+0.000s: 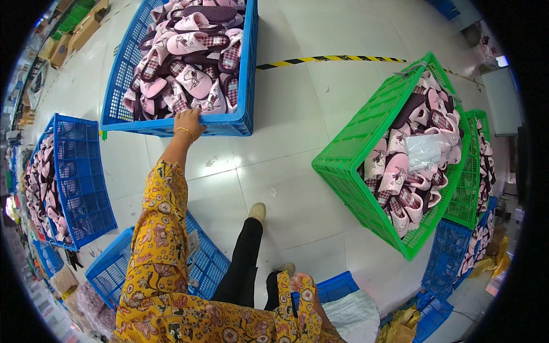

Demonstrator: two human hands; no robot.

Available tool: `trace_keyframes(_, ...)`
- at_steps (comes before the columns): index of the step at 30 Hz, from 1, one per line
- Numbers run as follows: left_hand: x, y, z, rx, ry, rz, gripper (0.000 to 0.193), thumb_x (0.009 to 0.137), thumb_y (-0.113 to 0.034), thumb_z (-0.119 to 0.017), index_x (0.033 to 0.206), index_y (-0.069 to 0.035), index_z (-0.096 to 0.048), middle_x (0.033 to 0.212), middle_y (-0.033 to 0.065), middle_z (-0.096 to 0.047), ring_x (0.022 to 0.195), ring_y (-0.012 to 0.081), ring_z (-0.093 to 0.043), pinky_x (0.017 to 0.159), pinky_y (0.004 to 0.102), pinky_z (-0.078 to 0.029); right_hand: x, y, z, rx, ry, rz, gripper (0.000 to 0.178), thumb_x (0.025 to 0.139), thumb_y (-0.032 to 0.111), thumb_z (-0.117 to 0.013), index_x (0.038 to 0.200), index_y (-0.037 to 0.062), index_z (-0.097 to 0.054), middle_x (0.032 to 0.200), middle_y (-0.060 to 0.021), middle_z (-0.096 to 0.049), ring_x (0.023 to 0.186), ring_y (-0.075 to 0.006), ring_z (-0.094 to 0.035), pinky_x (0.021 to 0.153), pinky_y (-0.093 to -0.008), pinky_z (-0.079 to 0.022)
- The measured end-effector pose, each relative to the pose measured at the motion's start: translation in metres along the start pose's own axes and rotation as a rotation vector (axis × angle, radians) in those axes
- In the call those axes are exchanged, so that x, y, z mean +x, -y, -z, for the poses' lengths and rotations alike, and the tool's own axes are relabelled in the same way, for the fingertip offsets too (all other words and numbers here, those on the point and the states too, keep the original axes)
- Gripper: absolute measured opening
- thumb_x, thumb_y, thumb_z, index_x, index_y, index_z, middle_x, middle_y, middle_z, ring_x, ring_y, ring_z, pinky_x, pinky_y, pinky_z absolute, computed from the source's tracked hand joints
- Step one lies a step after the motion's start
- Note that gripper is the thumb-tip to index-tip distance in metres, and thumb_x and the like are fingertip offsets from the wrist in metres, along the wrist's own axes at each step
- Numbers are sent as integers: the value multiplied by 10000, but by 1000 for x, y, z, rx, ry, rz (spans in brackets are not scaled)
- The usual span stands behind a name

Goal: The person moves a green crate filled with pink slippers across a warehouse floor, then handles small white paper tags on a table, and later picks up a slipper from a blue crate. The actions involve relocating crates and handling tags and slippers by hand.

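My left hand point(189, 124) reaches forward and grips the near rim of a large blue plastic crate point(240, 123). Its fingers lie over the edge, beside the slippers inside. The crate is heaped with pink slippers point(194, 82) that have dark soles, checked linings and a printed figure. Down by my body, at the lower middle, my right hand point(301, 283) shows only in part at the end of a yellow floral sleeve. Its fingers look bent, but whether anything is in them is hidden.
At the right a green crate point(357, 188) holds more slippers and a clear plastic bag point(426, 151). Another blue crate point(86, 177) of slippers stands left. Behind my left arm is a low blue crate point(209, 268). Yellow-black tape point(331, 58) crosses the tiled floor.
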State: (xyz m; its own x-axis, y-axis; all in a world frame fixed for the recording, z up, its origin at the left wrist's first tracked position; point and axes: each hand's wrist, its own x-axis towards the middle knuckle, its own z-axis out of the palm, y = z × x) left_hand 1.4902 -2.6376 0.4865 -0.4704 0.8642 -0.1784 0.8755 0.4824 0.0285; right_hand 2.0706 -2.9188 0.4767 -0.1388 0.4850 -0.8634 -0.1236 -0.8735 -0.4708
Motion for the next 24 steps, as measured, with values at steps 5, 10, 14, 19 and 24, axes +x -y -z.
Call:
trace_keyframes(5, 20, -1, 11, 83, 276, 16, 437, 672, -354, -709, 1056, -178, -595, 985, 76, -640, 929, 258, -607, 819, 365, -466, 8, 13, -9, -218, -119, -85, 284, 842, 132, -575, 1080, 0, -494, 938, -93, -595, 805, -165, -607, 680, -272, -483)
trace_keyframes(10, 14, -14, 12, 85, 217, 18, 422, 672, -411, -698, 1023, -189, -625, 958, 76, -648, 909, 266, -614, 775, 367, -491, 18, 7, -8, -380, -174, -28, 294, 834, 142, -586, 1076, 5, -494, 918, -90, -595, 781, -164, -616, 648, -261, -490)
trace_keyframes(14, 9, -8, 14, 112, 226, 16, 439, 673, -436, -695, 1034, -197, -623, 973, 76, -645, 913, 263, -612, 774, 367, -490, 18, 18, -23, -237, -128, -56, 282, 834, 133, -579, 1075, 11, -500, 907, -89, -599, 775, -171, -618, 641, -256, -492)
trace_keyframes(19, -7, -16, 9, 95, 217, -15, 402, 670, -462, -685, 960, -188, -639, 898, 79, -649, 851, 269, -623, 732, 386, -492, 29, 14, -17, -349, -143, -53, 271, 837, 124, -570, 1076, 13, -503, 905, -85, -603, 772, -162, -618, 633, -251, -492)
trace_keyframes(24, -30, -29, 22, 86, 221, -34, 360, 660, -434, -704, 918, -189, -652, 876, 72, -646, 843, 271, -617, 733, 387, -494, 26, 45, -49, -355, -117, -39, 259, 838, 121, -568, 1068, 23, -501, 894, -61, -601, 749, -142, -613, 611, -235, -487)
